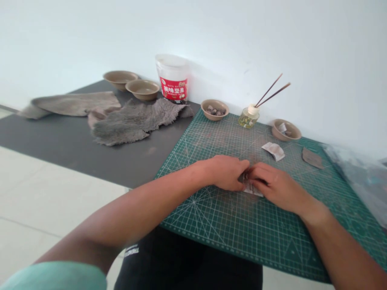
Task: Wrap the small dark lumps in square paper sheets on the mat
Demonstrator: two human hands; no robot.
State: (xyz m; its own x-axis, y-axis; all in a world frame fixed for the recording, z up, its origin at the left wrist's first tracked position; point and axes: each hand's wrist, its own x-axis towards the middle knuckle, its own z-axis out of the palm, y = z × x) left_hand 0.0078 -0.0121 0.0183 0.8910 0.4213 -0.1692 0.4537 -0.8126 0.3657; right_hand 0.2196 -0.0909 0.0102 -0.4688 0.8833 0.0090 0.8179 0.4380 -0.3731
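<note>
Both hands meet low over the green cutting mat (217,217). My left hand (228,172) is closed, thumb and fingers pinched around something small and dark that I cannot make out. Against it, my right hand (276,186) is closed too, its fingertips at the same spot; what they grip is hidden. A whitish piece of paper (254,191) with faint marks shows beneath the fingers, partly covered. Beyond the hands lie a curled whitish paper piece (273,151) and a flat brown-grey piece (312,157).
Along the wall stand a bowl of small dark lumps (215,112), a reed diffuser (249,117) and a bowl with scraps (286,132). At left are two more bowls (120,79), a red-labelled plastic tub (173,78) and rumpled grey cloths (130,123). Clear plastic (363,181) lies at right.
</note>
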